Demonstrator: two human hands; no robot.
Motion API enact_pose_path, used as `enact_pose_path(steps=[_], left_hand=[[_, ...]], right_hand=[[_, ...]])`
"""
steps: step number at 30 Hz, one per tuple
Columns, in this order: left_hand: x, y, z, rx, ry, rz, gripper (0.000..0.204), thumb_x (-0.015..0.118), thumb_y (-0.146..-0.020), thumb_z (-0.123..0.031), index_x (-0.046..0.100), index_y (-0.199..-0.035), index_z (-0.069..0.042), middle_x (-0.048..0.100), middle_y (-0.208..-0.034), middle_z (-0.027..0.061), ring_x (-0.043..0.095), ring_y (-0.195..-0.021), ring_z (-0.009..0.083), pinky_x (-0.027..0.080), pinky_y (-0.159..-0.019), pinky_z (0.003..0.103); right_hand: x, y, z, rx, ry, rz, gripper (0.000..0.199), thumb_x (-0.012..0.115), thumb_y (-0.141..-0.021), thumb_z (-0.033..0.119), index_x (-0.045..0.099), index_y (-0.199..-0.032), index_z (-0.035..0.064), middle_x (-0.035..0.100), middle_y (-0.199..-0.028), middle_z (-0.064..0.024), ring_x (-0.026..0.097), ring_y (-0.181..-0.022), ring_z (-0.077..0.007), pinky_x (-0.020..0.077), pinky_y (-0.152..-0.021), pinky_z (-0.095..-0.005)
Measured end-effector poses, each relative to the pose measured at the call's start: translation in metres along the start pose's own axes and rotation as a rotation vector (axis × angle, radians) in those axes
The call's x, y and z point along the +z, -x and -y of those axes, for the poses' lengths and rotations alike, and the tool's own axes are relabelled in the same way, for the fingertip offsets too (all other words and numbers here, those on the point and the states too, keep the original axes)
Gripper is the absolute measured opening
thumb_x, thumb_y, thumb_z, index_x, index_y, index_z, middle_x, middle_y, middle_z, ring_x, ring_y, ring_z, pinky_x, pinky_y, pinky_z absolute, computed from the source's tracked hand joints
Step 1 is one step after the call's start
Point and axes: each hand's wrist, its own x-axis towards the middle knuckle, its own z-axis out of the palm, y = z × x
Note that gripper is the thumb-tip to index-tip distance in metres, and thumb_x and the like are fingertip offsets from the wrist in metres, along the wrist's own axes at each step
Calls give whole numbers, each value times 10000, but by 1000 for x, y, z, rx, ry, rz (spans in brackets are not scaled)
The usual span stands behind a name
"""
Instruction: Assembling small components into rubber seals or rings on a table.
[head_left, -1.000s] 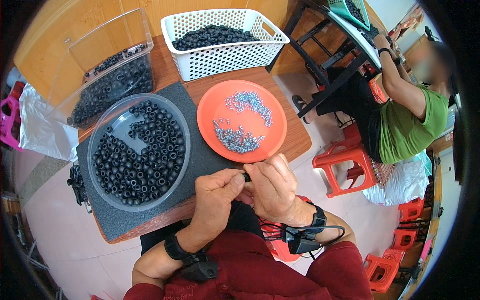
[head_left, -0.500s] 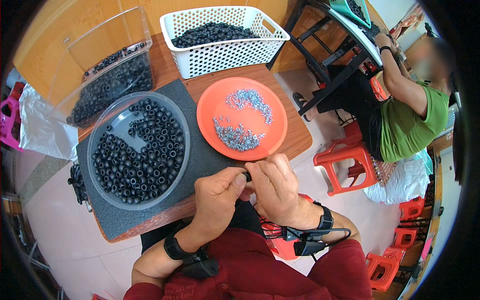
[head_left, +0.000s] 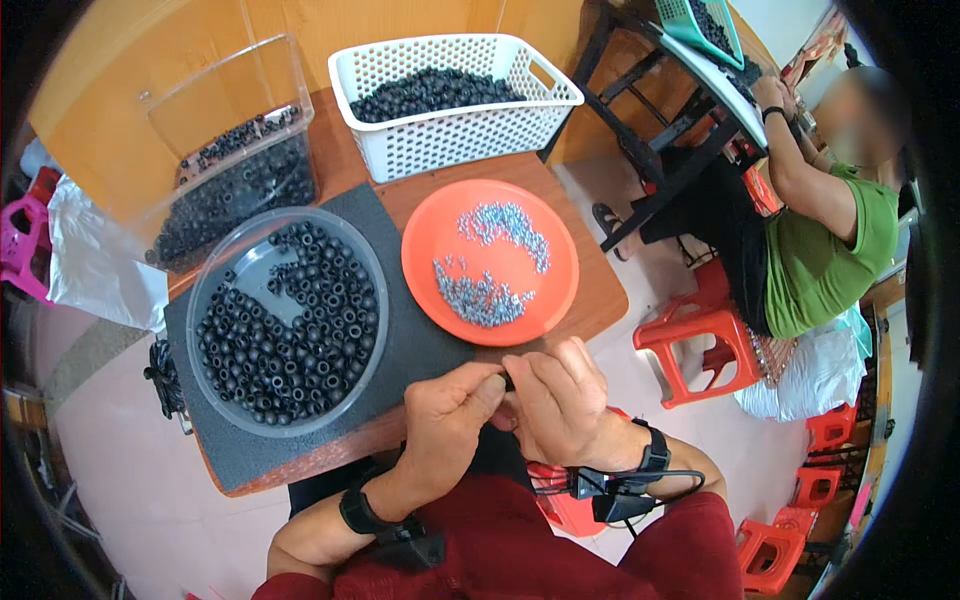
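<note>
Currently, small blk part point(head_left: 508, 382) sits btwn L hand point(head_left: 447, 412) & R hand point(head_left: 562, 408), both pinching it tight, nr orange plate point(head_left: 488, 259) w/ silvery bits point(head_left: 485, 302); clear tub point(head_left: 258, 288) of hollow blk pcs point(head_left: 285, 362) left of plate, white basket point(head_left: 470, 145) farther back.

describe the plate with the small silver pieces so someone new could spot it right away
On the brown wooden table, look at the right-hand side, nearer than the white perforated basket. There, just right of the round clear tub, lies a round orange-red plate. It alone holds small silvery pieces; the tub and basket hold black ones.
</note>
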Motion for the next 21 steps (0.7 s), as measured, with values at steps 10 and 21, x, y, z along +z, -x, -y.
enact_pose_path(steps=[10, 21], left_hand=[[-17, 16, -14, -82, 184, 19, 339, 479, -958, -208, 555, -1121, 80, 660, -842, 164, 636, -684, 185, 517, -634, 273], [-53, 27, -43, -44, 81, 57, 259, 534, -933, -154, 599, -1066, 58, 664, -827, 118, 623, -693, 120, 499, -623, 221]], right_hand=[[3, -51, -48, -39, -88, -77, 211, 663, -615, -7, 570, -798, -55, 508, -669, -109, 488, -578, -262, 400, -508, -370], [45, -153, -183, 256, 428, -115, 275, 638, -741, 154, 620, -978, 17, 621, -844, -166, 575, -794, -344, 459, -712, -429]])
